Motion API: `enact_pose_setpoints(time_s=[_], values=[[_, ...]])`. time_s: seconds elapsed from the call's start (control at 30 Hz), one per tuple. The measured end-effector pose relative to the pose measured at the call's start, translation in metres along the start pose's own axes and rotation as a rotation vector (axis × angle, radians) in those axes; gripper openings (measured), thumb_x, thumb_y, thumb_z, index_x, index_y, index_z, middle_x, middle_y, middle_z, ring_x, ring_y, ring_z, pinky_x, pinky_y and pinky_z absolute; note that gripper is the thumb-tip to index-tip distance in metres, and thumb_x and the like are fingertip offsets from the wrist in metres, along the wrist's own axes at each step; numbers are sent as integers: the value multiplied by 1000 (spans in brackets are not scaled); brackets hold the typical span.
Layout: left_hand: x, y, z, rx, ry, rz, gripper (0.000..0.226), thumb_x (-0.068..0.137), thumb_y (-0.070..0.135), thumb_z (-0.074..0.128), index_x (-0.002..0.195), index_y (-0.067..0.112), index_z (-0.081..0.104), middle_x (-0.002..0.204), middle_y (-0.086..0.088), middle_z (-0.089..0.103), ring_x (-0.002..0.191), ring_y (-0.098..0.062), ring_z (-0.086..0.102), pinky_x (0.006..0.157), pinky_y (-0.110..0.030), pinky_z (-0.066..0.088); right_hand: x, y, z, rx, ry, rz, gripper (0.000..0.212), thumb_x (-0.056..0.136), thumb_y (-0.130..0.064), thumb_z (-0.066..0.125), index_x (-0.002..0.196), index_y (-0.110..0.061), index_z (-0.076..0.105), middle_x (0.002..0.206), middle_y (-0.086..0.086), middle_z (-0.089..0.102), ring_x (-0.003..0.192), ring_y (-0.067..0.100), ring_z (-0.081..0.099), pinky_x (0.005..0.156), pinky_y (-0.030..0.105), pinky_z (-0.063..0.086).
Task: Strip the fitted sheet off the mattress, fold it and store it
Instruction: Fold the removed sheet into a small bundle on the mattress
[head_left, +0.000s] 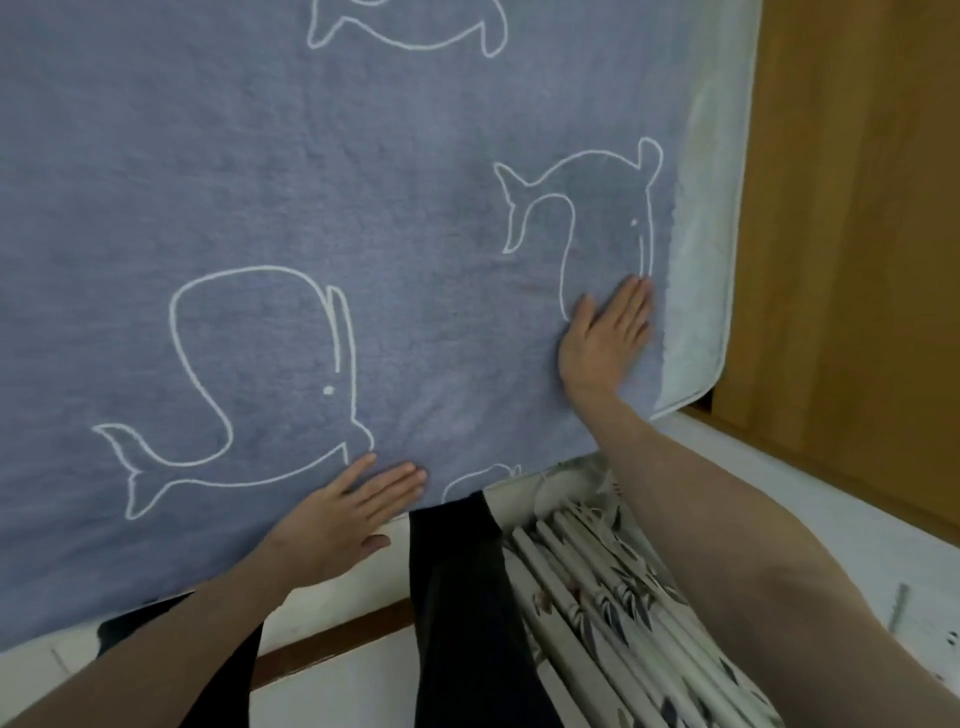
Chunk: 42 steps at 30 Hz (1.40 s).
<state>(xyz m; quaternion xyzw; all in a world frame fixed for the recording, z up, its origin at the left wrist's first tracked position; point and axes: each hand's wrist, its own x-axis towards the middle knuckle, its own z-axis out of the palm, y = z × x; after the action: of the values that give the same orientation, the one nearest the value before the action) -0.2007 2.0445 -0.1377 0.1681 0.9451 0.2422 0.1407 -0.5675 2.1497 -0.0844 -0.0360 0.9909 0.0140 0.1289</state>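
Beside the wooden panel, both hands spread flat on whale-print sheet

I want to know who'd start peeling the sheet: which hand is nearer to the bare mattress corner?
Right. The right hand lies flat on the blue whale sheet, just beside the exposed mattress corner. The left hand rests flat near the sheet's lower edge, much farther away.

A soft blue-grey fleecy sheet carries whale shapes drawn in thin white outline. Past its right edge shows a pale off-white padded mattress. Beside that stands a warm honey-brown wooden panel. Lower down, pleated cream fabric bears dark grey leaf prints, next to plain black cloth.
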Motion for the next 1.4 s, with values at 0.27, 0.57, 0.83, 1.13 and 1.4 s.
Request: enact_pose_setpoints(time_s=[0.27, 0.57, 0.83, 1.13, 1.4], values=[[151, 68, -6, 108, -68, 179, 91, 97, 29, 50, 158, 9, -13, 165, -14, -20, 152, -32, -23, 122, -53, -18, 17, 7, 23, -72, -114, -1214, 67, 105, -47, 39, 158, -7, 27, 166, 10, 22, 155, 28, 15, 126, 50, 10], [255, 96, -23, 77, 69, -451, 88, 95, 36, 59, 161, 6, 9, 169, -12, -1, 157, -29, 2, 123, -59, -3, 44, 211, -6, 208, -92, -192, 67, 106, -43, 36, 158, -3, 21, 167, 14, 15, 155, 28, 11, 125, 51, 14], [260, 101, -16, 97, 136, -355, 88, 90, 24, 61, 161, 7, 11, 169, -12, 4, 156, -30, 6, 124, -58, 2, -56, 200, -25, 761, -267, 133, 41, 95, -23, 68, 132, -8, 58, 128, 5, 60, 117, 18, 57, 103, 45, 48], [147, 86, -16, 221, -16, -582, 107, 79, 41, 75, 161, 11, 12, 169, -14, 6, 156, -35, 7, 119, -69, 8, -6, 212, -19, 959, -775, 246, 49, 71, -13, 82, 112, -24, 58, 97, -9, 76, 92, 4, 72, 88, 38, 57], [152, 93, -20, 257, 8, -646, 99, 83, 15, 69, 162, 10, 7, 169, -13, 1, 156, -32, 3, 120, -67, 7, 8, 249, -32, 625, -963, -118, 58, 78, -11, 83, 127, -15, 52, 103, -7, 74, 94, 3, 69, 91, 35, 53]])
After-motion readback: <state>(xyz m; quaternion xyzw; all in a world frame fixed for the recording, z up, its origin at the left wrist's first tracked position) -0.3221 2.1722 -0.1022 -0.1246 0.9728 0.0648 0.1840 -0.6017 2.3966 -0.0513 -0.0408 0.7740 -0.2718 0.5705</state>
